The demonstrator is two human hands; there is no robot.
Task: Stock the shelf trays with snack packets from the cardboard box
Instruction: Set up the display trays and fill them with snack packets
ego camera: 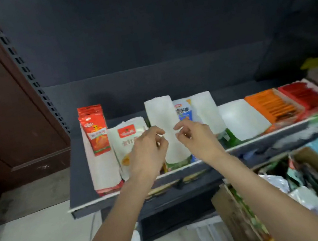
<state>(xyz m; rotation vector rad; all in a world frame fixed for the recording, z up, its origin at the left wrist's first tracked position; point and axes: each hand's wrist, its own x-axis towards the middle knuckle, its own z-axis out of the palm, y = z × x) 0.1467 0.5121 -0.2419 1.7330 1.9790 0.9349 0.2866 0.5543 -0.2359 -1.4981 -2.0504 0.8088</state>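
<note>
1. The left hand [148, 147] and the right hand [194, 137] hover side by side over the front of the shelf [79, 177], close together but not touching.
2. Both hands have loosely curled fingers with thumb and forefinger drawn toward each other; neither visibly pinches or holds anything, though motion blur makes the fingertips hard to read.
3. Between the 2 hands stands a tall white packet [164, 127], back side toward the camera, leaning slightly in its tray row; its lower part shows in the gap between the wrists, and the fingertips of both hands sit just beside its edges.
4. Left of the left hand lies a white packet with a red label [126, 134], partly covered by that hand.
5. Further left, a stack of red packets [94, 129] stands upright at the shelf's left end, above a white tray divider [102, 172].
6. Behind the right hand a blue-and-white packet [183, 109] stands, with another white packet [206, 112] just to its right.
7. Further right along the shelf come a white packet lying flat [242, 119], an orange row [270, 105] and a red row [302, 95].
8. The cardboard box [238, 212] sits at lower right, below the shelf and under the right forearm, well apart from both hands; packets inside it are blurred.
</note>
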